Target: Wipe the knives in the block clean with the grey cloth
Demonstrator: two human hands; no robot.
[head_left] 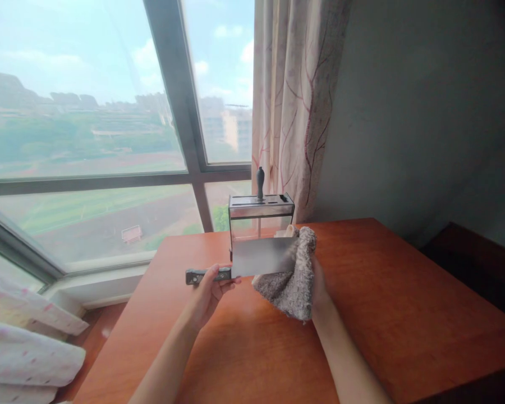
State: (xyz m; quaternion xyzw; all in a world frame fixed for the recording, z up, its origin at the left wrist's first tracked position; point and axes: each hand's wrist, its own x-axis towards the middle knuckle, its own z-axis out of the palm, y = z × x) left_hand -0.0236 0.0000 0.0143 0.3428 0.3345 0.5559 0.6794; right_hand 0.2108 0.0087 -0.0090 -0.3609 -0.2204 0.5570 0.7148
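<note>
Over the table (pixel 382 292), left hand (pixel 208 292) grips an unmarked cleaver (pixel 261 256); right hand (pixel 317 280) clutches a cloth (pixel 292 283) against its blade.

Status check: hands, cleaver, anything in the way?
Left hand grips the steel cleaver handle. Right hand presses grey cloth on blade. Knife block close behind.

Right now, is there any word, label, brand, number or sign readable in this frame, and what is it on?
None can be read.
Cleaver, held by the left hand: blade plain, no mark legible.
Grey cloth in the right hand: no tag visible.
Knife block behind: no lettering discernible.
Buildings outside the window: too blurred for any sign.
</note>
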